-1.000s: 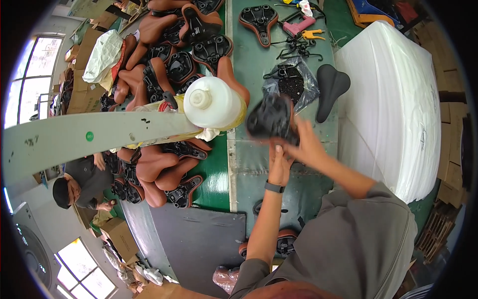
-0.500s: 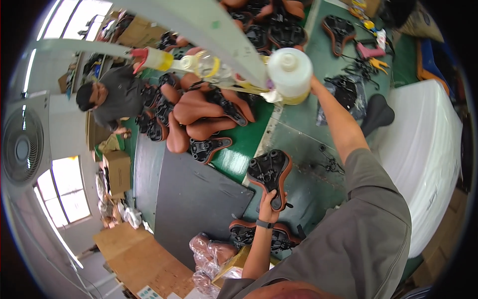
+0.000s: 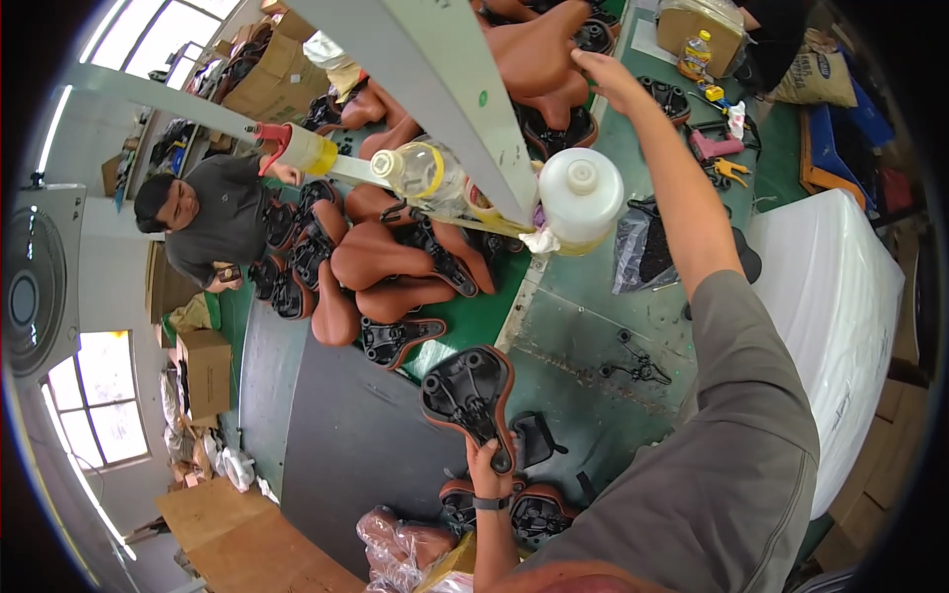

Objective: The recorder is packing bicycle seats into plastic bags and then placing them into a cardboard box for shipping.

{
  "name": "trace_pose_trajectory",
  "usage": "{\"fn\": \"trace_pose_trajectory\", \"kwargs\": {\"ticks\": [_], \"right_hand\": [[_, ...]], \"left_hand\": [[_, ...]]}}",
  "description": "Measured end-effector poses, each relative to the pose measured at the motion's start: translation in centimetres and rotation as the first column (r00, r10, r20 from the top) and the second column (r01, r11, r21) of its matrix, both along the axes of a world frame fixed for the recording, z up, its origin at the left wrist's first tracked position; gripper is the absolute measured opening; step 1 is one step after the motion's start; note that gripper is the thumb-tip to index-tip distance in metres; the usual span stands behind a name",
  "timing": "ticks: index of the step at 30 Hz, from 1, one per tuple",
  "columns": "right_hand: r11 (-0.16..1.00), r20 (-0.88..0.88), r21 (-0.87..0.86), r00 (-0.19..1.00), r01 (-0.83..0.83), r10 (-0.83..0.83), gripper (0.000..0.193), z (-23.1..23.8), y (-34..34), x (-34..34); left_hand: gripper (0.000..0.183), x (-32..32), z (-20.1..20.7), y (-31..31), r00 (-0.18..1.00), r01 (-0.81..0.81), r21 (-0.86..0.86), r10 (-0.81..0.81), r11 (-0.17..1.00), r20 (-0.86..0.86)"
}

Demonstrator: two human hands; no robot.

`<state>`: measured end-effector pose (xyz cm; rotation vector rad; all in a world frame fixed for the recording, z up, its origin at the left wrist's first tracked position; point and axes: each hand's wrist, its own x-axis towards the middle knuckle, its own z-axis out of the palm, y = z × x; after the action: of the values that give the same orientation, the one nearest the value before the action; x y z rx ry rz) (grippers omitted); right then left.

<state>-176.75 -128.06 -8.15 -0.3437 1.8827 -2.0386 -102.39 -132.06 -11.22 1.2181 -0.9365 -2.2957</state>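
Note:
My left hand, with a dark band on the wrist, grips the narrow nose of an upside-down bicycle saddle. Its black underside and brown rim face up. Far ahead, beyond the white bottle, my right arm is stretched out. My right hand pinches the edge of a brown bicycle saddle, which tilts above others at the back. Some of those fingers are hidden. More upturned saddles lie by my left wrist, beside a small black piece.
A slanted metal beam crosses the bench, with a white bottle and a clear bottle on its frame. A saddle pile lies left of it. Another person works opposite. A pink power tool and white wrapped block are right.
My right hand has moved from behind the white bottle to a brown saddle farther off. My left hand and its saddle have shifted left and down in view. The camera view has shifted too.

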Motion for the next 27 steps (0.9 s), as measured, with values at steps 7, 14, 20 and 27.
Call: {"fn": "trace_pose_trajectory", "kwargs": {"ticks": [7, 14, 20, 27], "right_hand": [[0.963, 0.522, 0.175, 0.849, -0.204, 0.085, 0.075, -9.8, 9.2, 25.1], [0.933, 0.853, -0.287, 0.385, -0.218, 0.352, 0.092, -5.0, 24.1, 47.5], [0.988, 0.582, -0.047, 0.808, 0.148, -0.094, 0.092, -3.3, 24.3, 38.0], [0.980, -0.111, -0.144, 0.982, 0.135, -0.152, 0.084, -4.6, 10.1, 10.1]], "left_hand": [[0.048, -5.8, -3.0, 3.5, 0.997, 0.083, 0.177, -0.081, 0.981, -0.016], [0.055, -11.8, 1.0, 10.4, 0.250, 0.965, -0.015, -0.908, 0.260, 0.335], [0.037, -14.9, 1.9, 10.8, 0.445, 0.868, -0.296, -0.890, 0.400, 0.101], [0.025, -11.2, -4.5, 8.6, 0.389, 0.826, -0.563, -0.758, 0.036, 0.523]]}}
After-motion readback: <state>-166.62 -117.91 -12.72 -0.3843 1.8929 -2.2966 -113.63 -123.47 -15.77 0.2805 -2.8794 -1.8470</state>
